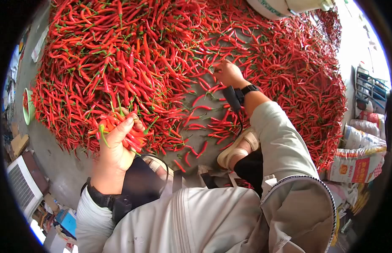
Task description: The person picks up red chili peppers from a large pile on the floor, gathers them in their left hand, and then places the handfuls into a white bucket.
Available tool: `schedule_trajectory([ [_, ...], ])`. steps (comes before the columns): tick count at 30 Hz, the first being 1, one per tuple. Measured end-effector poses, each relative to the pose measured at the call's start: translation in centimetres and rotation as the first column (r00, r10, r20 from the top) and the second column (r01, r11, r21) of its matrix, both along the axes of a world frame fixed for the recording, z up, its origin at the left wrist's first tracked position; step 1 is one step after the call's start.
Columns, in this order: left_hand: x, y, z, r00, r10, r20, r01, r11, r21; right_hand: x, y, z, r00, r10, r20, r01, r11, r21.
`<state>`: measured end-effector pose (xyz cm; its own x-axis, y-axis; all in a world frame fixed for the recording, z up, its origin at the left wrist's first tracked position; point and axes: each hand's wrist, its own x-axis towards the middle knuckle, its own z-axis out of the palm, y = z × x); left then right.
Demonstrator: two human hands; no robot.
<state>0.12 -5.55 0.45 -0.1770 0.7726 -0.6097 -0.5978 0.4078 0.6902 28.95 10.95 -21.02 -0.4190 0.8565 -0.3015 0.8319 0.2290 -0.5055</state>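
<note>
My left hand [120, 137] is closed round a bunch of red chili peppers [134, 141], their green stems sticking out above and beside the fingers. It is held low, in front of the near edge of a big heap of red chilies [99, 55]. My right hand [228, 74] reaches forward over the thinner strip between the two heaps, palm down with the fingers curled in. Its fingertips are near loose chilies, and whether they pinch one is hidden from me. Scattered chilies [197, 126] lie on the grey floor below that hand.
A second chili heap [297, 84] spreads on the right. A white bucket [272, 6] stands at the far edge, and a pale green basin [29, 107] at the left. Printed sacks [356, 164] and a blue metal rack [371, 90] are at the right. My sandalled foot [240, 149] rests beside the chilies.
</note>
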Motion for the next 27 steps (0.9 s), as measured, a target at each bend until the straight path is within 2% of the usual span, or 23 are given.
schedule_trajectory([
  [1, 0.2, -0.1, 0.4, 1.0, 0.006, 0.018, -0.007, 0.999, 0.033, -0.3, -0.3, 1.3, 0.985, -0.078, -0.153, 0.086, 0.995, 0.042],
  [3, 0.5, -0.3, 1.2, 1.0, 0.016, 0.016, -0.017, 0.997, 0.07, -1.2, -0.5, 4.4, 0.941, -0.234, -0.245, 0.229, 0.972, -0.047],
  [5, 1.1, 0.1, 2.0, 1.0, -0.005, -0.021, 0.008, 0.99, 0.143, -3.2, -0.9, 7.7, 0.87, -0.326, -0.369, 0.356, 0.934, 0.014],
  [7, 1.3, 0.5, 2.0, 0.999, -0.043, 0.003, 0.041, 0.969, 0.244, -4.8, -2.1, 11.9, 0.819, -0.299, -0.49, 0.399, 0.91, 0.111],
  [8, 1.7, 0.6, 2.4, 1.0, -0.011, -0.004, 0.012, 0.965, 0.261, -5.5, -2.5, 13.0, 0.798, -0.271, -0.538, 0.404, 0.903, 0.144],
  [9, 1.9, 0.7, 2.3, 1.0, 0.007, 0.013, -0.01, 0.967, 0.256, -6.6, -3.9, 15.4, 0.659, -0.377, -0.65, 0.435, 0.897, -0.079],
  [11, 2.7, 0.8, 1.8, 0.995, 0.034, 0.095, -0.057, 0.965, 0.258, -8.0, -6.5, 17.8, 0.299, -0.543, -0.785, 0.278, 0.836, -0.472],
  [13, 4.0, 0.9, 0.7, 0.972, 0.028, 0.233, -0.087, 0.965, 0.248, -9.8, -10.4, 21.3, 0.118, -0.594, -0.796, 0.156, 0.803, -0.576],
  [15, 6.1, 0.8, 0.7, 0.966, 0.054, 0.252, -0.128, 0.949, 0.288, -12.0, -13.2, 22.7, -0.093, -0.737, -0.67, 0.1, 0.663, -0.742],
  [16, 6.6, 0.7, 0.6, 0.95, 0.004, 0.313, -0.098, 0.953, 0.286, -12.0, -14.7, 24.8, -0.15, -0.724, -0.673, 0.13, 0.66, -0.74],
  [17, 7.1, 0.9, -0.1, 0.952, -0.001, 0.305, -0.103, 0.941, 0.323, -11.8, -15.2, 24.9, -0.15, -0.714, -0.684, 0.129, 0.672, -0.729],
  [19, 8.4, -0.1, 4.0, 0.945, -0.058, 0.322, -0.025, 0.969, 0.248, -11.5, -15.6, 25.7, -0.189, -0.743, -0.642, 0.076, 0.641, -0.764],
  [21, 9.2, 0.6, 4.9, 0.963, -0.032, 0.267, -0.056, 0.948, 0.313, -11.1, -15.9, 27.4, -0.248, -0.729, -0.638, 0.102, 0.636, -0.765],
  [23, 9.7, 1.4, 6.2, 0.978, -0.005, 0.211, -0.078, 0.921, 0.383, -10.8, -15.7, 28.7, -0.472, -0.617, -0.629, 0.007, 0.711, -0.703],
  [24, 9.9, 1.6, 7.5, 0.979, -0.077, 0.187, -0.01, 0.905, 0.425, -10.3, -15.6, 29.3, -0.459, -0.538, -0.707, -0.011, 0.799, -0.601],
  [25, 10.2, 1.7, 8.8, 0.976, -0.146, 0.16, 0.057, 0.885, 0.463, -9.9, -15.6, 29.8, -0.462, -0.524, -0.715, -0.014, 0.81, -0.586],
  [27, 11.7, 1.9, 10.5, 0.977, -0.149, 0.151, 0.056, 0.868, 0.493, -9.3, -15.8, 31.1, -0.32, -0.362, -0.875, 0.102, 0.906, -0.412],
])
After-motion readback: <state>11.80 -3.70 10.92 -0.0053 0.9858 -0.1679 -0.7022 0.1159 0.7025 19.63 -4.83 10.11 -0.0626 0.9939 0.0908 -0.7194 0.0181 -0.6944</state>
